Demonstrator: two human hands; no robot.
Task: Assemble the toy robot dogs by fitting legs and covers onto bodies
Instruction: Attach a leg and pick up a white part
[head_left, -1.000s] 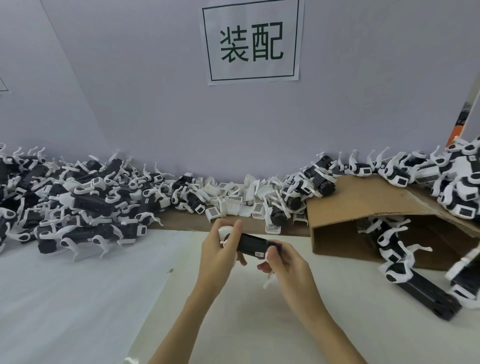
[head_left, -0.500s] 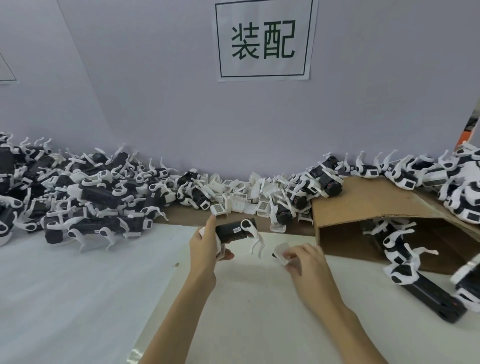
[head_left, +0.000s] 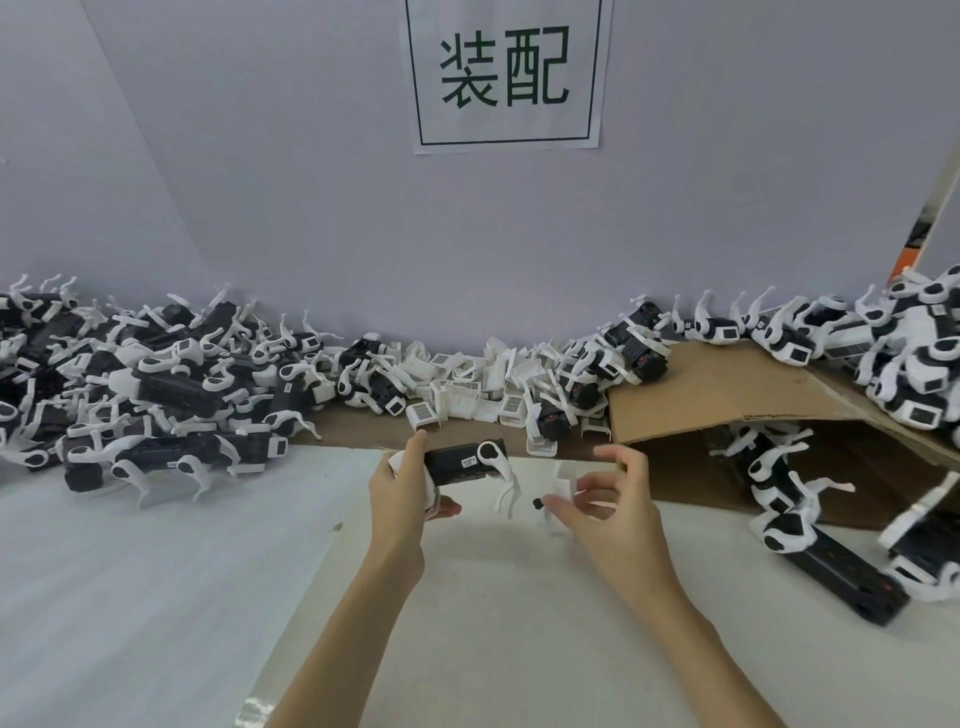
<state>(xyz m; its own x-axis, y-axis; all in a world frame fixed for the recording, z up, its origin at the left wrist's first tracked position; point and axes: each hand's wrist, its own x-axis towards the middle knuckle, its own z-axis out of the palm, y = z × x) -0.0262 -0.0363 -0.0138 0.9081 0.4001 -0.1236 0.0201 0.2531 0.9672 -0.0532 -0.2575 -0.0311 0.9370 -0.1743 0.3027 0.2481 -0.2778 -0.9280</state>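
1. A worker's left hand (head_left: 402, 486) grips one end of a black toy dog body (head_left: 464, 461), thumb over the top and fingers curled beneath, holding it level above the white table (head_left: 156, 597) just above frame centre.
2. One white leg (head_left: 501, 475) hangs from the body's free end; whether others are fitted behind the hand cannot be told.
3. At 3 o'clock of the body, close but apart, the right hand (head_left: 610, 501) pinches a small white leg part (head_left: 561, 486) with a dark peg, fingers half curled.
4. The body looks light and rigid, best held around its middle or end block. The thin curved legs seem likely to flex or snap, so pressure probably belongs at the round hip.
5. One body and one loose part are in hand. Finished dogs (head_left: 130, 395) heap at 9 o'clock, too many to count.
6. White covers (head_left: 467, 389) lie piled at 12 o'clock. More dogs sit on and under one cardboard box (head_left: 737, 395) at 3 o'clock.
7. One paper sign (head_left: 504, 73) hangs on the wall.
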